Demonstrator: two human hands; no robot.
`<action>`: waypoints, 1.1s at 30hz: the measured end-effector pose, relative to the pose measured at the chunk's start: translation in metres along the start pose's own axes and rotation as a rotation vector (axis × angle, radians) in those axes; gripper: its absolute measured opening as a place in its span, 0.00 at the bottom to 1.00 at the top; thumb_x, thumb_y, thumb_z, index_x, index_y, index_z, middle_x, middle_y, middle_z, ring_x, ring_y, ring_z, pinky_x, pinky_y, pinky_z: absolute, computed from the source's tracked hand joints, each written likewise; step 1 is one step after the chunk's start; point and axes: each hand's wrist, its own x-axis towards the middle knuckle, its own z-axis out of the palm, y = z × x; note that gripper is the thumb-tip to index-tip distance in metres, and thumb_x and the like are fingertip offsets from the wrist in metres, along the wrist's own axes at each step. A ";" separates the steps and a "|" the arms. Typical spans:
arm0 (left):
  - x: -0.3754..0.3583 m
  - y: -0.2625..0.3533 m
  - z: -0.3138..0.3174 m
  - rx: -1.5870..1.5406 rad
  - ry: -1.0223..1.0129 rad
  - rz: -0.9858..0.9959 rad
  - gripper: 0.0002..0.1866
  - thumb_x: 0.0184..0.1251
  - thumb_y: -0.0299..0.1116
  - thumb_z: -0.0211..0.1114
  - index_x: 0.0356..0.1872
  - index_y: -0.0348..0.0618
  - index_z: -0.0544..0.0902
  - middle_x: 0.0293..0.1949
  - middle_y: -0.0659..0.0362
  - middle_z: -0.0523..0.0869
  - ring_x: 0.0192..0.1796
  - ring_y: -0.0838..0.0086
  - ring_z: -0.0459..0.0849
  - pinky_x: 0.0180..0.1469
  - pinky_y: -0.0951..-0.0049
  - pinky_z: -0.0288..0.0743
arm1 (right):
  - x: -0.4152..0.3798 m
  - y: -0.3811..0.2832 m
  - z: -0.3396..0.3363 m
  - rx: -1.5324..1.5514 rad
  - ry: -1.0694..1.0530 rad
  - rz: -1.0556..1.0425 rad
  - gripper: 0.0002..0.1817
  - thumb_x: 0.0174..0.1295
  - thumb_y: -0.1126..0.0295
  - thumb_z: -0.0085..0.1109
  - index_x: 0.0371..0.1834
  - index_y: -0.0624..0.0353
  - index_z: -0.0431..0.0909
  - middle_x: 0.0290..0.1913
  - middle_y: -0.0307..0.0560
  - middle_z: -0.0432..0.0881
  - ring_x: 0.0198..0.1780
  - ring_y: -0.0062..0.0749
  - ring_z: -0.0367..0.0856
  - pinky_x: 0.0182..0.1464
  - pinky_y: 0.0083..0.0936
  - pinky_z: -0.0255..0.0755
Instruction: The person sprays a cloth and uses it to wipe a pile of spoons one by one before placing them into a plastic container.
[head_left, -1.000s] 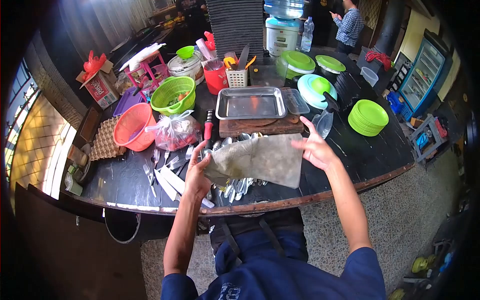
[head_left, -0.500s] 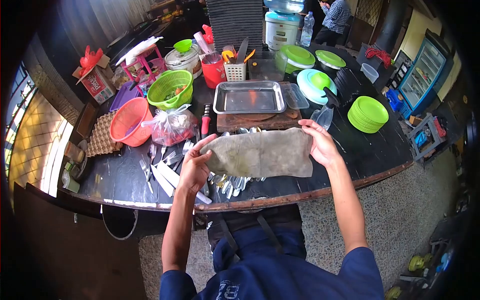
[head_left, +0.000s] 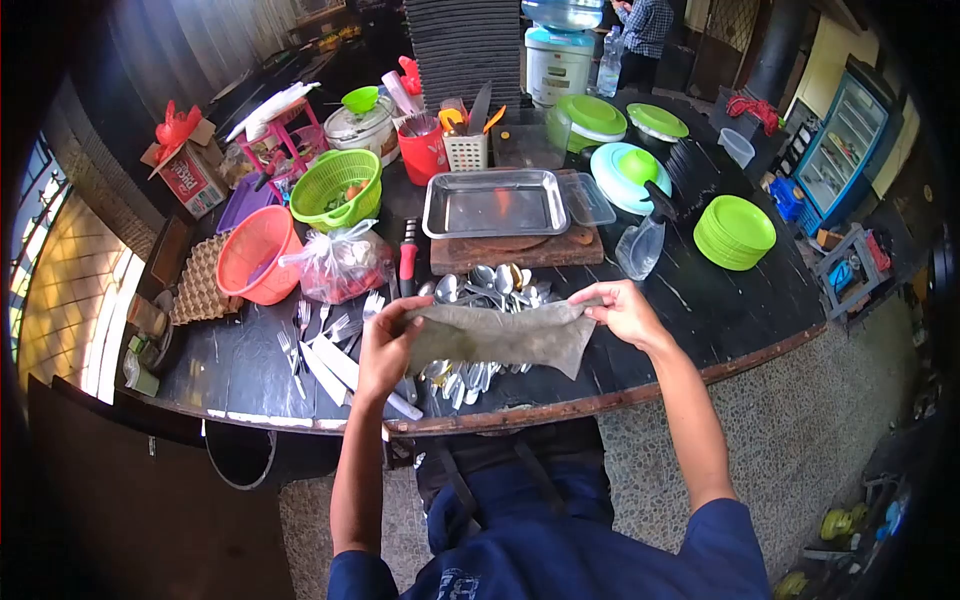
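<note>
A grey cloth is stretched between my two hands above the front of the black table. My left hand pinches its left end, and my right hand grips its upper right corner. Beneath and behind the cloth lies a pile of spoons, partly covered from view. Left of the pile are several forks and white-handled knives. A knife with a red and black handle lies behind my left hand.
A metal tray rests on a wooden board. Green plates are stacked at right. A red basket, a green basket and a filled plastic bag stand at left. A person stands behind the table.
The cloth has moved slightly down and sags more, uncovering spoons behind it. My hands are closer together, with both lower in the view.
</note>
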 end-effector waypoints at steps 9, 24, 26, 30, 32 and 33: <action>0.000 0.009 -0.012 0.206 0.149 0.145 0.13 0.74 0.21 0.63 0.56 0.34 0.85 0.49 0.54 0.90 0.50 0.78 0.85 0.54 0.75 0.78 | -0.007 -0.037 -0.023 0.126 0.092 -0.080 0.13 0.71 0.72 0.66 0.56 0.61 0.86 0.43 0.39 0.90 0.40 0.14 0.82 0.41 0.17 0.76; 0.005 0.041 -0.021 -0.111 0.245 0.255 0.09 0.79 0.31 0.64 0.52 0.38 0.84 0.43 0.62 0.89 0.45 0.82 0.84 0.51 0.78 0.76 | -0.021 -0.078 -0.016 0.118 0.230 -0.408 0.07 0.72 0.72 0.65 0.44 0.66 0.84 0.48 0.46 0.89 0.51 0.24 0.86 0.57 0.22 0.78; 0.005 0.034 -0.031 -0.164 0.215 0.247 0.09 0.79 0.32 0.65 0.51 0.37 0.84 0.42 0.62 0.89 0.44 0.83 0.84 0.50 0.79 0.75 | -0.023 -0.080 -0.018 0.137 0.240 -0.409 0.08 0.71 0.73 0.66 0.47 0.66 0.84 0.49 0.47 0.90 0.52 0.23 0.86 0.56 0.21 0.79; -0.006 0.049 -0.027 -0.284 0.198 0.240 0.11 0.78 0.33 0.67 0.51 0.36 0.85 0.41 0.61 0.90 0.43 0.84 0.84 0.49 0.81 0.75 | -0.033 -0.090 -0.021 0.161 0.262 -0.430 0.12 0.68 0.75 0.69 0.53 0.67 0.86 0.47 0.48 0.91 0.49 0.23 0.87 0.54 0.20 0.80; -0.007 0.051 -0.028 -0.290 0.219 0.241 0.11 0.77 0.32 0.67 0.51 0.36 0.86 0.42 0.61 0.90 0.43 0.83 0.85 0.49 0.82 0.75 | -0.037 -0.091 -0.023 0.161 0.270 -0.465 0.11 0.68 0.76 0.69 0.51 0.67 0.86 0.46 0.48 0.91 0.47 0.22 0.87 0.54 0.20 0.80; -0.006 0.047 -0.033 -0.229 0.195 0.269 0.10 0.77 0.31 0.67 0.52 0.36 0.86 0.42 0.60 0.91 0.43 0.82 0.85 0.49 0.81 0.75 | -0.039 -0.092 -0.023 0.160 0.278 -0.501 0.10 0.67 0.77 0.69 0.49 0.68 0.87 0.45 0.47 0.91 0.46 0.22 0.87 0.53 0.20 0.81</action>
